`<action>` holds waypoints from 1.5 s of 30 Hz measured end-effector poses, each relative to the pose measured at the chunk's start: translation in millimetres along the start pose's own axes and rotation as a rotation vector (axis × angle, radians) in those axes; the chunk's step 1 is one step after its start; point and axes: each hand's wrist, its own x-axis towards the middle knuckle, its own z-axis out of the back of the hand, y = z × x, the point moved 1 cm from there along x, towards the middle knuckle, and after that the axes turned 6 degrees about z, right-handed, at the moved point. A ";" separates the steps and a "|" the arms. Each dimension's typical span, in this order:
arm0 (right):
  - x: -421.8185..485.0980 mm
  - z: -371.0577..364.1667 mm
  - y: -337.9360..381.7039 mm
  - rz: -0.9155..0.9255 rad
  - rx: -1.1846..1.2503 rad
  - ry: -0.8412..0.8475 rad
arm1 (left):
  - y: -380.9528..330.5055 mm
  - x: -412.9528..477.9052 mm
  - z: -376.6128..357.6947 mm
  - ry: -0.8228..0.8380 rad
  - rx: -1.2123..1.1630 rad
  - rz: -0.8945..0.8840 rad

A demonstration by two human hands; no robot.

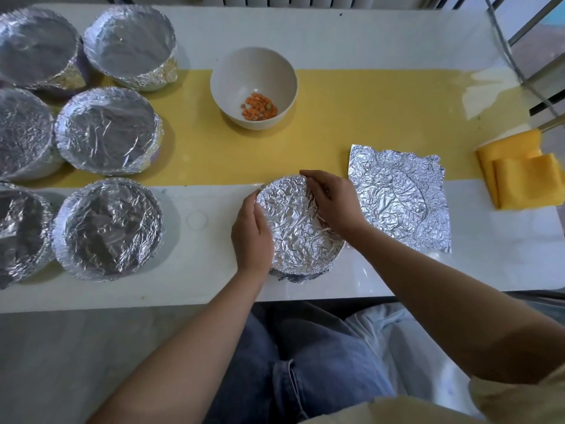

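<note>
Left hand (252, 232) and right hand (333, 203) gripped the foiled bowl (292, 231), fingers curled over its rim to crimp the seal

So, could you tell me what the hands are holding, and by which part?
Both hold the foil-covered bowl by its rim: left hand on the left edge, right hand on the far-right edge.

Silver crinkled foil (293, 221), white bowl (253, 87) (orange bits inside), yellow cloth (522, 172).
</note>
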 end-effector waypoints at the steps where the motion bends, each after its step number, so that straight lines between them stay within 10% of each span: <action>1: 0.2 0.2 -1.6 -0.018 0.007 -0.010 | 0.5 0.8 0.7 0.003 -0.034 0.010; 15: -9.8 8.4 -4.9 -0.389 0.081 -0.007 | -5.9 35.2 8.1 0.302 -0.044 0.049; 35: 3.0 3.2 -5.1 -0.212 0.214 0.063 | -0.3 34.9 5.3 0.236 0.015 -0.045; 45: -34.9 0.1 7.9 -0.551 0.268 -0.420 | -13.7 28.0 9.1 0.102 0.148 -0.069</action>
